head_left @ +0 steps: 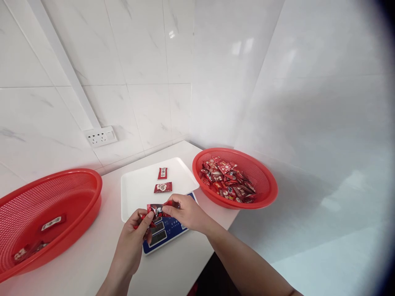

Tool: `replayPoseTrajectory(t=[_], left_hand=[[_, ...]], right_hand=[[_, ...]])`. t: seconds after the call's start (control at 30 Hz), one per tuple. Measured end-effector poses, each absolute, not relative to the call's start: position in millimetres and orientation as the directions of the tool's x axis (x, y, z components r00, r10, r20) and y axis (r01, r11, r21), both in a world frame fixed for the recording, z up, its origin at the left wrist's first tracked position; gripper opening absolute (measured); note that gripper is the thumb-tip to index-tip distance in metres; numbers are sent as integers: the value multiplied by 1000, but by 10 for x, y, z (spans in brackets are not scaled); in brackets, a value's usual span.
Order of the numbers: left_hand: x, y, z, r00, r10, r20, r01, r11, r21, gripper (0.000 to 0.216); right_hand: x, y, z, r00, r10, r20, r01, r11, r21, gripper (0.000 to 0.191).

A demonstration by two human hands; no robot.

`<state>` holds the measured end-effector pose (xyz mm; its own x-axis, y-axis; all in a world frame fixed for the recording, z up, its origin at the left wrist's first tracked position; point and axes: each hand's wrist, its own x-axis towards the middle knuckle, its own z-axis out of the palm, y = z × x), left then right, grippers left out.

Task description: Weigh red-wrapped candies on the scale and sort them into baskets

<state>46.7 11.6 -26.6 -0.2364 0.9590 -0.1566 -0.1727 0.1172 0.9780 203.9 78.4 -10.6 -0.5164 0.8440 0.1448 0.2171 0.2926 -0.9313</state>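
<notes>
My left hand (140, 230) is closed on small red candy packets, its thumb and fingers pinching the end of a dark red wrapped candy (156, 209). The other end of that candy is pinched by my right hand (185, 211), with more red wrapper showing behind its fingers. Both hands are held over the blue panel of a weighing scale (175, 225). On the scale's white tray (132, 189) lie two separate packets, a small red one (162, 173) and a wider dark red one (163, 187). How many packets each hand holds is partly hidden.
A red mesh basket (265, 185) heaped with wrapped candies stands at the right table edge, partly overhanging it. Another red basket (89, 197) with a few packets sits at the left. Tiled walls and a socket (100, 136) are behind the white table (111, 197).
</notes>
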Motion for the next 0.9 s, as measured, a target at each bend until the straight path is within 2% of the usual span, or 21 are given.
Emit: replayPoseTrajectory(t=[0.43, 0.9], left_hand=[[499, 100, -234, -198, 963, -182, -214, 139, 967, 33], [464, 100, -238, -215, 955, -202, -315, 128, 941, 29]], right_hand=[[2034, 786, -149, -503, 843, 191, 223, 340, -914, 23], [2011, 816, -178, -513, 845, 149, 182, 277, -944, 22]])
